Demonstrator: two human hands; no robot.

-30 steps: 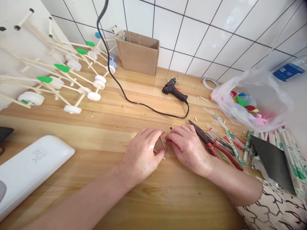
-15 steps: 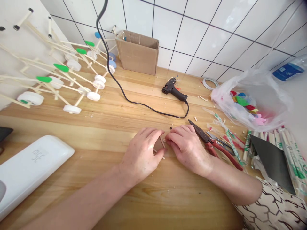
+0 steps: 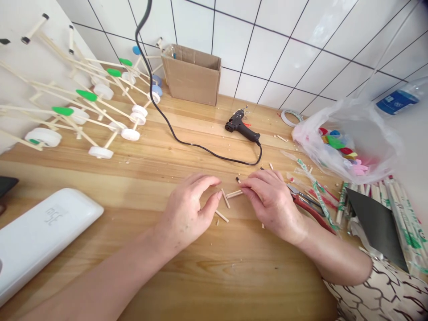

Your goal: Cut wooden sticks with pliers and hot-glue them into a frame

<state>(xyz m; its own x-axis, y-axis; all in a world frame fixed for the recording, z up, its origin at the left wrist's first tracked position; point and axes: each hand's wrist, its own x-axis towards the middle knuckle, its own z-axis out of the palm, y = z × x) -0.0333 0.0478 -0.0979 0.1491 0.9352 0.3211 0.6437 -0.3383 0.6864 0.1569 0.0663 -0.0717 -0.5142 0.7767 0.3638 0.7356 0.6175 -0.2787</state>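
My left hand (image 3: pixel 189 209) hovers over the wooden table (image 3: pixel 214 281), thumb and fingers apart, with nothing between them. Just right of its fingertips lies a short wooden stick (image 3: pixel 225 199), and another stick (image 3: pixel 222 216) is below its thumb. My right hand (image 3: pixel 272 203) has its fingers pressed together at the end of a pale stick (image 3: pixel 234 194), with a dark-tipped stick (image 3: pixel 238 180) beside the fingers. Whether anything else is inside the right hand is hidden. Red-handled pliers (image 3: pixel 312 211) lie partly behind it.
A black glue gun (image 3: pixel 242 126) with its cable lies ahead. Behind stands a cardboard box (image 3: pixel 192 76). Wheeled stick models (image 3: pixel 100 111) stand at left above a white power bank (image 3: pixel 50 232). At right are a plastic bag (image 3: pixel 371 138), wrapped sticks (image 3: pixel 401 214) and a black sheet (image 3: pixel 377 227).
My hands have moved apart, the left one leftward and the right one rightward. The left fingers have opened away from the small sticks, which now show more fully on the table.
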